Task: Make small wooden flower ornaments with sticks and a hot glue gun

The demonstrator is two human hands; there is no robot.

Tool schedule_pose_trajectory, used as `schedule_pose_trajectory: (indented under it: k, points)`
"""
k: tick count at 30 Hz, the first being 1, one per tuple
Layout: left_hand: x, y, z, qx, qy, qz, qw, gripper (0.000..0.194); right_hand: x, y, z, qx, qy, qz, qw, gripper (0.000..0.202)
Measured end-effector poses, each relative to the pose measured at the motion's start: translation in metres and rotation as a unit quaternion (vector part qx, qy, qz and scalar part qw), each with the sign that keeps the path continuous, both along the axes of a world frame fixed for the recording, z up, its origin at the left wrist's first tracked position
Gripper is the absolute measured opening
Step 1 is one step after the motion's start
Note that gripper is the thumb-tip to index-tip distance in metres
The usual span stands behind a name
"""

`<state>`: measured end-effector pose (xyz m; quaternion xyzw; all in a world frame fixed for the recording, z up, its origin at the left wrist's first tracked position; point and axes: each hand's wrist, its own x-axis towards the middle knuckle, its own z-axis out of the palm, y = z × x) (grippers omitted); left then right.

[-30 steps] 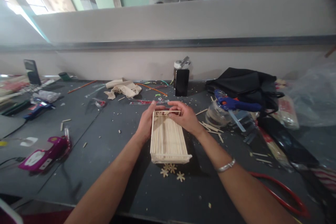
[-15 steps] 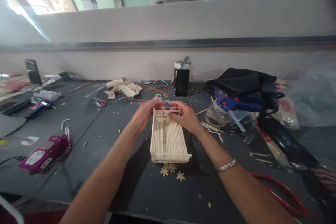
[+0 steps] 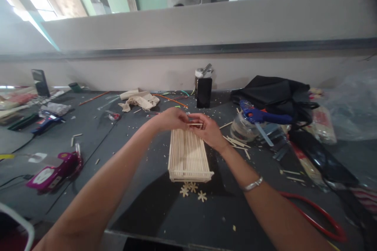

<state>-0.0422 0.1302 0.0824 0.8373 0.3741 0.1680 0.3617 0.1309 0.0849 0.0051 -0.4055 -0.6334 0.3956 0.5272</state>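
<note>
A small rectangular frame of pale wooden sticks lies on the dark table, with a low rail along its near end. My left hand reaches over its far left corner, fingers closed together near the far rail; what they pinch is too small to make out. My right hand is at the far right corner, its fingers curled around the end of the far rail. The two hands' fingertips nearly meet. Several star-shaped wooden pieces lie just in front of the near end.
A phone stands against a jar behind the hands. To the right are a blue glue gun on a clear container, loose sticks and a red cable. A magenta device lies left.
My left hand has moved right from the frame's far left corner, over the far rail, toward my right hand. My right hand has hardly moved.
</note>
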Motion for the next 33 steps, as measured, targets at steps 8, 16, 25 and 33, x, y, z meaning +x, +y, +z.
schedule_pose_trajectory:
  k: [8, 16, 25, 33]
  points:
    - [0.0048, -0.0058, 0.0003, 0.076, 0.042, 0.026, 0.996, 0.006, -0.0015, 0.0014, -0.0050, 0.000, 0.022, 0.001, 1.000, 0.037]
    - [0.0073, -0.0049, -0.0028, 0.109, 0.043, 0.032, 0.993, 0.010, -0.0016, 0.0021, -0.0044, 0.006, 0.030, 0.000, 1.000, 0.037]
    - [0.0065, -0.0037, -0.0045, 0.114, 0.029, 0.022, 0.993, 0.010, -0.0011, 0.0029, -0.0055, 0.004, 0.029, -0.002, 1.000, 0.037]
    - [0.0076, -0.0029, -0.0050, 0.103, 0.050, 0.025, 0.993, 0.009, -0.0011, 0.0023, -0.0054, 0.008, 0.023, 0.000, 1.000, 0.034]
